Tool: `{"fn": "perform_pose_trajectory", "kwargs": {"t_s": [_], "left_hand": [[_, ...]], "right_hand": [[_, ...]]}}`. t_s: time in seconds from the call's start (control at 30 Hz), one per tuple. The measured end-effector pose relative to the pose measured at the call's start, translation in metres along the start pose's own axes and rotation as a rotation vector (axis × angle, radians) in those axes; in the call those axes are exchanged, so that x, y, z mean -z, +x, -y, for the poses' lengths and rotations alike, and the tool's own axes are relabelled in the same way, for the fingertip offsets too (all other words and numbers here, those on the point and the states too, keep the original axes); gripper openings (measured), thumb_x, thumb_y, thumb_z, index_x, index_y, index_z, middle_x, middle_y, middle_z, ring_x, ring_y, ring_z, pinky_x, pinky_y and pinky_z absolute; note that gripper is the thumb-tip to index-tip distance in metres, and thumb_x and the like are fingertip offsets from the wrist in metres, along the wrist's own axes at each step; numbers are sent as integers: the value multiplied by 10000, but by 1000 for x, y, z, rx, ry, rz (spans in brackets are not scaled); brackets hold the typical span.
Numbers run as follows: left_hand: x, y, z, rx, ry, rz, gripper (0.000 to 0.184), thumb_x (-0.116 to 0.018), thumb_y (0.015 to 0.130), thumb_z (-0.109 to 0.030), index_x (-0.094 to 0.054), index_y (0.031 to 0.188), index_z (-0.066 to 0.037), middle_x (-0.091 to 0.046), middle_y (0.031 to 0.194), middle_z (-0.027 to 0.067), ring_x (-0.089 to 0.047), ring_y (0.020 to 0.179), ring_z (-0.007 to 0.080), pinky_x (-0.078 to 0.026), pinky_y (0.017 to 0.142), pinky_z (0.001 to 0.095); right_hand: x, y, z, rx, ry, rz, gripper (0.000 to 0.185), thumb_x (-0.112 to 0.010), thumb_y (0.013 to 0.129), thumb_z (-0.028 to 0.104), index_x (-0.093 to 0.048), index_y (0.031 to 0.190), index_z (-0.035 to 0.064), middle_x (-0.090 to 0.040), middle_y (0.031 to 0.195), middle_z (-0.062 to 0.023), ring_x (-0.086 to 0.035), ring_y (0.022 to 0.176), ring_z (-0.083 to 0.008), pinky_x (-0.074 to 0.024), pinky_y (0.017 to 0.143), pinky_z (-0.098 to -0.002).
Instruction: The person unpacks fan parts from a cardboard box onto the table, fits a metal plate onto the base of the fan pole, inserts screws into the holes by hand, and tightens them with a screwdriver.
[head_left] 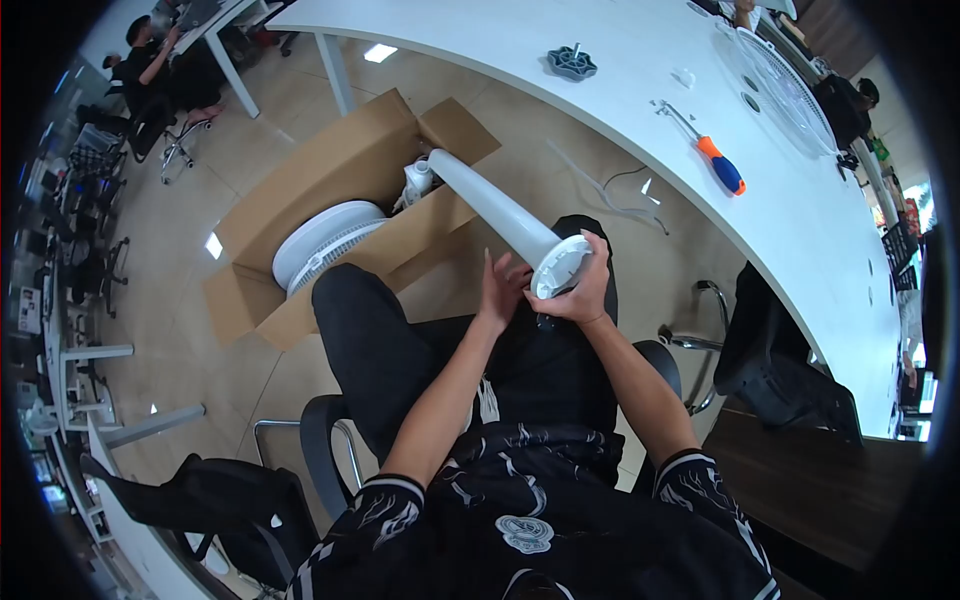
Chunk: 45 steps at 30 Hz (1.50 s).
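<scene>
From where I stand, the leftmost thing that matters is an open cardboard box on the floor, with a round white fan grille in it and a white plastic fitting near its right end. The narrow end of a white tubular fan column reaches over that end, close by the fitting. Its long axis slants from there, ahead and to the left of the seated person, back and rightward to a flared end above the lap.

The left hand is loosely open just beside the flare, on its left, fingers apart; I can't tell whether a fingertip touches it. Of the two, this hand is nearer the narrow end. The right hand is closed around the flare's right side, fingers over the rim and thumb along the lower edge, with the ribbed hollow turned back towards the person. So the column points away from the hands, its far end well clear of both.

Further right, on the white table, are a dark star-shaped knob, an orange-and-blue screwdriver and a clear fan grille
</scene>
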<state>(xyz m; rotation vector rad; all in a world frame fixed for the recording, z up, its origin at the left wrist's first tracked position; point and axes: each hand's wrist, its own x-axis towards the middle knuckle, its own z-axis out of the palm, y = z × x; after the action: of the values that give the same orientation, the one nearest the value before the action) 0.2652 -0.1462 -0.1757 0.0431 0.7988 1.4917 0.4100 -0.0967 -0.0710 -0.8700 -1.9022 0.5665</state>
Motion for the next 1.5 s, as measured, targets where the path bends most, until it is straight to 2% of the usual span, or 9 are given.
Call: {"fn": "perform_pose_trajectory", "kwargs": {"t_s": [0.2, 0.27, 0.4, 0.5, 0.7, 0.77, 1.1, 1.27, 1.5], "left_hand": [[-55, 8, -43, -156, 182, 90, 785, -298, 938, -740, -448, 1377, -107, -606, 1154, 124, -592, 1089, 297, -420, 984, 518], [-47, 32, -60, -126, -258, 88, 659, -433, 950, -663, -499, 1307, -113, -632, 1083, 91, -623, 1038, 272, -472, 929, 487], [-27, 62, -73, -115, -89, 26, 459, -656, 921, -463, -566, 1188, -101, -637, 1071, 45, -646, 984, 206, -553, 818, 428], [-28, 66, -73, -133, 1, -36, 437, -648, 928, -460, -574, 1168, -103, -639, 1051, 43, -650, 962, 201, -559, 808, 439], [-41, 85, -63, -153, -26, -92, 399, -682, 911, -430, -593, 1135, -112, -659, 1042, 44, -660, 963, 216, -569, 818, 454], [-45, 87, -62, -169, -17, -93, 395, -680, 914, -427, -589, 1137, -114, -658, 1044, 48, -661, 968, 216, -573, 814, 461], [-71, 54, -85, -356, 16, -103, 367, -676, 929, -376, -564, 1184, -135, -630, 1055, 20, -645, 969, 174, -585, 797, 429], [-93, 15, -117, -502, 71, -42, 366, -684, 933, -312, -555, 1234, -148, -612, 1072, 2, -637, 953, 150, -593, 735, 385], [-123, -43, -208, -697, 473, 1, 462, -729, 894, -163, -531, 1304, -86, -643, 1071, 7, -630, 886, 96, -545, 627, 257]], "right_hand": [[2, 1, 4, 36, -40, -80, 1094, -929, 414, 363, -397, 1289, -22, -548, 1050, -170, -631, 906, -310, -527, 799, -383], [0, -3, 0, -14, -8, -68, 1124, -926, 421, 382, -382, 1319, -20, -533, 1096, -165, -600, 966, -296, -498, 855, -385], [0, -4, -2, -85, 19, -54, 1146, -916, 446, 399, -361, 1357, -21, -513, 1164, -175, -563, 1052, -292, -460, 939, -389], [2, -4, 5, -126, 17, -57, 1128, -903, 484, 391, -353, 1376, -25, -511, 1196, -190, -555, 1101, -306, -450, 974, -400], [-3, -3, -2, -132, -120, -213, 1092, -876, 558, 226, -316, 1467, -5, -536, 1203, -221, -569, 1131, -327, -488, 937, -401], [-6, -3, -4, -313, 244, -280, 1041, -852, 606, 136, -307, 1485, 17, -515, 1297, -211, -538, 1209, -303, -480, 987, -407], [9, -7, -2, -424, 296, -182, 1158, -924, 563, 167, -252, 1498, 36, -681, 974, -193, -706, 859, -250, -572, 690, -300], [23, -11, 14, -522, 313, -78, 1113, -923, 563, 178, -310, 1484, 50, -629, 727, -37, -527, 547, -43, -398, 513, -183], [34, -36, -5, -580, 615, -14, 910, -817, 649, 127, -379, 1445, 75, -569, 714, 10, -446, 544, -11, -347, 507, -160]]}}
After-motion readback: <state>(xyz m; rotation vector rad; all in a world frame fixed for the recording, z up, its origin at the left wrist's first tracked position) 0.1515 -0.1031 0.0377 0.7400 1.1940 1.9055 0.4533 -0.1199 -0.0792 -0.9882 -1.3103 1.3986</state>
